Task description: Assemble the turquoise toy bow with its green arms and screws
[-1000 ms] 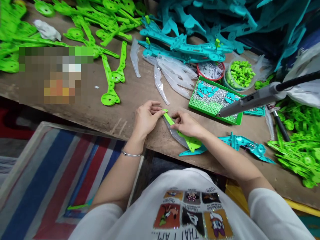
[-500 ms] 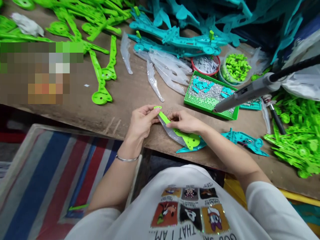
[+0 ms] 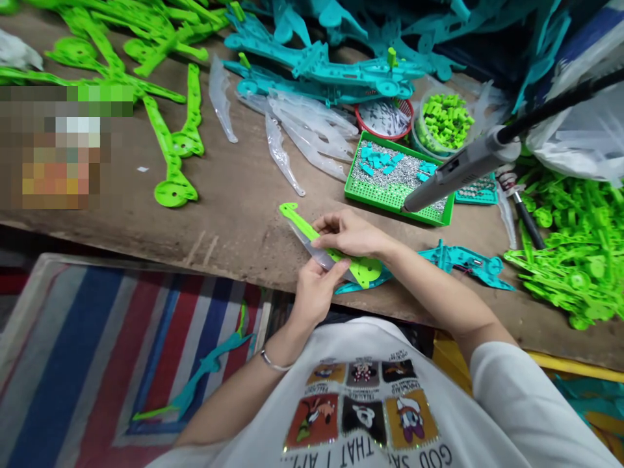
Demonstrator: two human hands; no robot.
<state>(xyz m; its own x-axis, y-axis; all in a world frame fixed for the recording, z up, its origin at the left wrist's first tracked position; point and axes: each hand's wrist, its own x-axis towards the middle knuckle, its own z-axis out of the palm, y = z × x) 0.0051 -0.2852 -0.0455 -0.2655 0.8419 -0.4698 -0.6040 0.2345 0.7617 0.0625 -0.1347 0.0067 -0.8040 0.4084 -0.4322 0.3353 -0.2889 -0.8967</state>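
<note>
My right hand (image 3: 348, 234) pinches a long green plastic arm piece (image 3: 298, 221) that lies over a clear curved blade (image 3: 312, 250) at the near edge of the wooden table (image 3: 234, 208). From below, my left hand (image 3: 316, 289) grips the clear blade with its fingers closed on it. The green piece ends in a round disc (image 3: 365, 268) by my right wrist. Under it a teal part (image 3: 455, 260) pokes out to the right.
A green tray (image 3: 390, 194) of small screws and teal bits sits behind my hands, with a hanging grey electric screwdriver (image 3: 455, 170) over it. Clear blades (image 3: 312, 133), green parts (image 3: 170, 140) and teal parts (image 3: 322, 71) litter the table. A striped mat (image 3: 97, 351) lies lower left.
My left hand has left the tip of the green piece and dropped to the table edge, gripping the clear blade from below. The view has shifted to the right.
</note>
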